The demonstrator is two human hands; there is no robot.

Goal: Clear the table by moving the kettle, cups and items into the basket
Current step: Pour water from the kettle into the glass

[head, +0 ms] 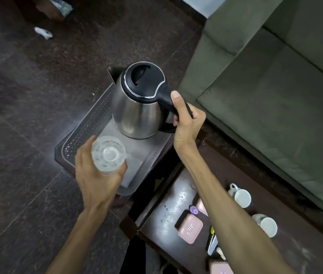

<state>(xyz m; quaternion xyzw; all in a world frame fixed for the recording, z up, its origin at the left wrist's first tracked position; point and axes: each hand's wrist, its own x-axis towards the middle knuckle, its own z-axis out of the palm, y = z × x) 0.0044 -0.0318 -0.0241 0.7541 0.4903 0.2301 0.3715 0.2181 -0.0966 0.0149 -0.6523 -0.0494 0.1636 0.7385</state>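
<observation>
A steel kettle (137,109) with a black lid hangs over the far end of the grey perforated basket (89,123), which sits on the dark floor. My right hand (186,121) grips its black handle. My left hand (97,175) holds a clear patterned glass (108,154) above the basket's near end. On the dark table (164,214) at the lower right lie two white cups (241,196) (267,224) on their sides, pink boxes (190,228) and a small purple item (193,210).
A green sofa (275,86) fills the right side, close to the table and basket. A white folded cloth (133,169) lies in the basket's bottom. Crumpled white litter (44,33) lies on the floor at the far left.
</observation>
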